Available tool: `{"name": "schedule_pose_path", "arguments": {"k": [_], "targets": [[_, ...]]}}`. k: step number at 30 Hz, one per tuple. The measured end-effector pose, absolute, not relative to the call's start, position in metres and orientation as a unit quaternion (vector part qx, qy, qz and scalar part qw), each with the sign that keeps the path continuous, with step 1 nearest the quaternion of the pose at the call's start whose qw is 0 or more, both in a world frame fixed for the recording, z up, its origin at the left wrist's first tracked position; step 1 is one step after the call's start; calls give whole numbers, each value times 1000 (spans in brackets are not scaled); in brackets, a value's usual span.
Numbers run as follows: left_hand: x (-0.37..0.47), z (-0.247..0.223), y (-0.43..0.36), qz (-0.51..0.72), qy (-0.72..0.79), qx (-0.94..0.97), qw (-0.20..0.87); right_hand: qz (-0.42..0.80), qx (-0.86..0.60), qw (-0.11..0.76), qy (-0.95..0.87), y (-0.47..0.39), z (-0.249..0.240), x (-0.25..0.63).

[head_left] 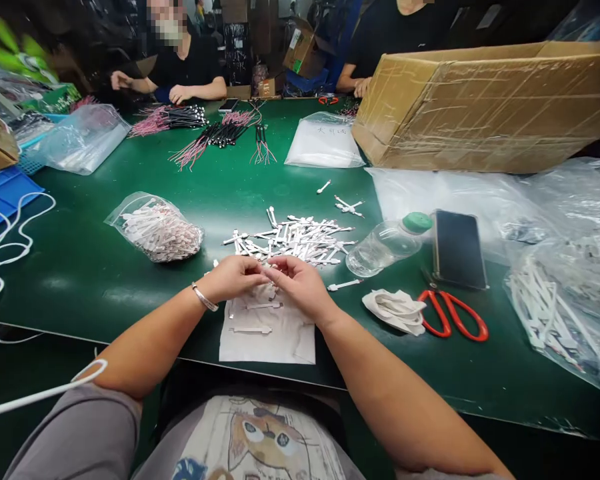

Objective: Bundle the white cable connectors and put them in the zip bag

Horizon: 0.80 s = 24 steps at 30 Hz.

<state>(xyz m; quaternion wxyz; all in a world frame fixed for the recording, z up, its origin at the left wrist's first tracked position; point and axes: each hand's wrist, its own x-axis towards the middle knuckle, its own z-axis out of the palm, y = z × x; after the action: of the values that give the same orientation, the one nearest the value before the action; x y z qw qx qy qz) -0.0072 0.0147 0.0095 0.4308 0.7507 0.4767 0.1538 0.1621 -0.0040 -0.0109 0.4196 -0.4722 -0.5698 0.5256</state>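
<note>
My left hand (pixel 233 277) and my right hand (pixel 300 283) meet above a white cloth (pixel 267 347) at the table's front edge. Thumbs and forefingers are pinched together, with a small white part partly visible between them; its details are hidden. Two thin white pieces, one of them a white connector piece (pixel 251 331), lie across the cloth below my hands. Just beyond my fingers spreads a loose pile of similar white pieces (pixel 305 240). A clear bag (pixel 163 230) packed with such pieces rests to the left of the pile.
Right of the pile are a clear bottle (pixel 385 247), a phone (pixel 459 250), a crumpled white cloth (pixel 394 311) and red-handled scissors (pixel 453 315). A cardboard box (pixel 495 110) stands far right. Two people sit across, near pink-and-black wire bundles (pixel 223 133). A white cable (pixel 17 245) loops at left.
</note>
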Motion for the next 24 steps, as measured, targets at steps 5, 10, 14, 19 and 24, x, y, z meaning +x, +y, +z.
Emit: {"name": "schedule_pose_path", "arguments": {"k": [5,10,14,19,24], "targets": [[-6,4,9,157,427,613,646,602,-457,380,-532,-1,-8,165],[-16,3,8,135,400,530,735,663,-461,379,-452,0,-13,168],[-17,4,7,106,388,482,779,671,-465,367,-446,0,-12,170],[-15,5,7,142,375,498,768,696,-473,342,-418,-1,-7,169],[-15,5,6,126,380,512,760,670,-480,359,-438,-1,-8,169]]}}
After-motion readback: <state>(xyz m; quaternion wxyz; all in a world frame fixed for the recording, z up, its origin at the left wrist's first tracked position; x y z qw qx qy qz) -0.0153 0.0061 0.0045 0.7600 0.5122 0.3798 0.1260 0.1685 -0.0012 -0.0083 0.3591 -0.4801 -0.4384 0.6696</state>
